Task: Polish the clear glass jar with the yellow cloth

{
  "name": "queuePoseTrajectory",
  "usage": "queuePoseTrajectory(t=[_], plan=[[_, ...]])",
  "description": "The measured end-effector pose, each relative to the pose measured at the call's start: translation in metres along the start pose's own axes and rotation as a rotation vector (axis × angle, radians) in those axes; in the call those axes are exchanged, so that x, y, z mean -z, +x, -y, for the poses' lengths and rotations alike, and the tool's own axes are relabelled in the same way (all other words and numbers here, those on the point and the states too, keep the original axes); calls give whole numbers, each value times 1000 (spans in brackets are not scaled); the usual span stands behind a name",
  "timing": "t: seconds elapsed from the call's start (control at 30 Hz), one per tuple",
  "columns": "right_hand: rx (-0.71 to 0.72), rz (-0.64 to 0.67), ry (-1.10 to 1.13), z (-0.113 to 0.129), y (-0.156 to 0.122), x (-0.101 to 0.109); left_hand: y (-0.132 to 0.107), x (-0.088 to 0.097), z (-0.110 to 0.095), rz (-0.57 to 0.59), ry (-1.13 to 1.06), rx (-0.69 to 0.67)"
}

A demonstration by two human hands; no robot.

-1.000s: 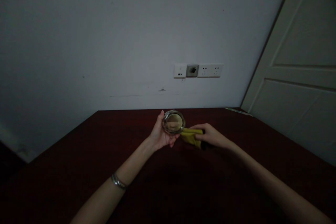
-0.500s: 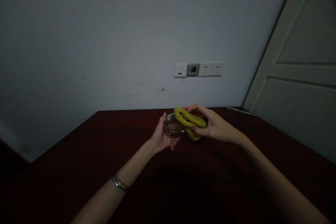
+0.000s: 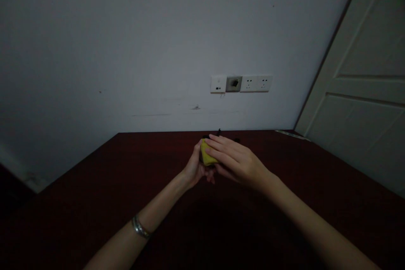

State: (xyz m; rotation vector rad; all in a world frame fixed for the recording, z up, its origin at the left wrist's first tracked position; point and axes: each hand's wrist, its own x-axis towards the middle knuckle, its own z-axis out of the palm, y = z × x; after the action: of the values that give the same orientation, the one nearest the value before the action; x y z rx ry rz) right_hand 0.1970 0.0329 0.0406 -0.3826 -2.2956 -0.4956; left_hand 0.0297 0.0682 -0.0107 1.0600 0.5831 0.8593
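Observation:
My left hand [image 3: 195, 168] is curled around a clear, round glass object, seen half a second ago and now hidden behind the cloth and fingers. Over it lies a folded yellow cloth [image 3: 208, 154], pressed down by my right hand [image 3: 237, 157]. The right fingers stretch across the cloth's upper face, and the thumb side is below. Both hands meet above the dark red table [image 3: 152, 156]. A small dark object [image 3: 219, 130] pokes up just behind my right fingers; its kind cannot be made out.
A pale wall [image 3: 158, 50] rises behind the table, carrying a row of sockets [image 3: 248, 84]. On the right stands a white panelled door [image 3: 363, 93]. A thin pale strip [image 3: 292, 135] lies along the table's far right edge. The light is dim.
My right hand has moved left with the cloth, from the glass's right edge to over it, its fingers flattening out. The dark object behind has come into view. My left hand stays nearly in place.

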Motion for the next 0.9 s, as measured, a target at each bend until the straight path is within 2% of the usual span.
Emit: queuePoseTrajectory(t=[0.13, 0.4, 0.77, 0.9], plan=[[62, -63, -51, -3, -2, -2, -3, -4, -3, -19, 42, -32], [21, -79, -53, -3, -6, -5, -8, -13, -8, -153, 200, -216], [-46, -53, 156, -1, -2, 14, -7, -7, -6, -118, 225, -275], [-181, -88, 321, -6, -3, 17, -9, -7, -6, -67, 259, -311]])
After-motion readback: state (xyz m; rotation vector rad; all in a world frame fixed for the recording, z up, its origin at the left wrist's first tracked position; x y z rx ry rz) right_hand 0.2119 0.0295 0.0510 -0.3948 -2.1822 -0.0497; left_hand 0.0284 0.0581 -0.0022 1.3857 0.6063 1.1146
